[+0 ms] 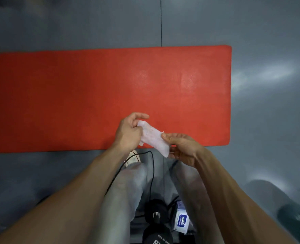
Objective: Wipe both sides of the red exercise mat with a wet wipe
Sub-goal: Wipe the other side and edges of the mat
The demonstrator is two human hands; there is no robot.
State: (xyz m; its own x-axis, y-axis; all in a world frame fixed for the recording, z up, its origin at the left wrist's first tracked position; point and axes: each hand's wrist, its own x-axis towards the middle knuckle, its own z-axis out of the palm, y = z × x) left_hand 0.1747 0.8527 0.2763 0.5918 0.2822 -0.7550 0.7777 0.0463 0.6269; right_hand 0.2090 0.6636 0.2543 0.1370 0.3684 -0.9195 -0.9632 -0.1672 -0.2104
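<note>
Arms reach forward and down from the bottom of the picture, both bare, and the two hands meet above the near edge of the red mat (92,95). The left hand (129,132) is turned with its back to the camera. Its fingers curl in and pinch the far end of a white wet wipe (153,138), with one finger sticking out straighter on top. The right hand (182,147) is turned palm up. Its thumb presses on the near end of the wipe and the other fingers curl under it. So both hands grip the wipe, one at each end, and the wipe is stretched out flat between them. It looks a little crumpled.

The red mat lies flat on the gray floor (269,85). It runs from the left edge of the picture to well past the middle. Part of it near the right end looks shiny.

Below the hands are gray trouser legs and a white shoe (133,158). A thin black cord (152,173) hangs down there. Low down, a pack of wipes (181,220) with a blue label lies next to some black gear.
</note>
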